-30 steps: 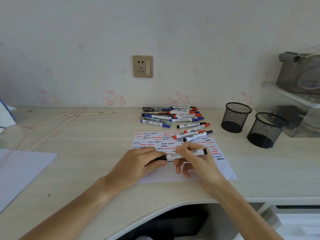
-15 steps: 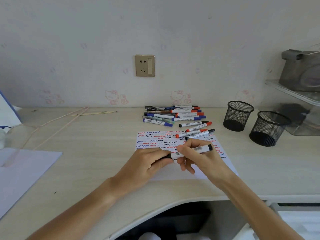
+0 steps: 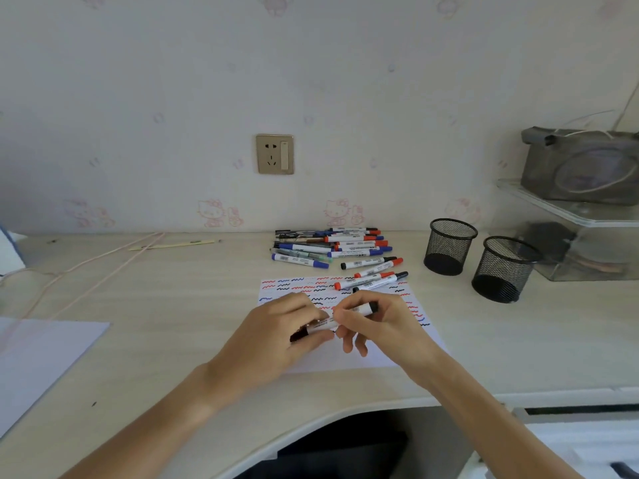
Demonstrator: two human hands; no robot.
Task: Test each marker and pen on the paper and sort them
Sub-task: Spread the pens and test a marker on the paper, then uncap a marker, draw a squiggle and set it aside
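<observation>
We hold one white-barrelled marker point(image 3: 345, 314) in both hands over the scribbled paper point(image 3: 408, 299) near the worktop's point(image 3: 173, 292) front edge: left hand point(image 3: 276, 335) curled round its dark end, right hand point(image 3: 383, 321) pinching the barrel. A heap of markers point(image 3: 328, 248) lies by the rear edge. Two round black mesh cups point(image 3: 449, 247) stand apart toward the right edge; we see nothing inside them.

paper point(image 3: 345, 357): white, red, blue, black squiggles
cups point(image 3: 449, 247): black mesh
wall point(image 3: 207, 81): pale, pink cartoon cats
desk point(image 3: 155, 292): light woodgrain
</observation>
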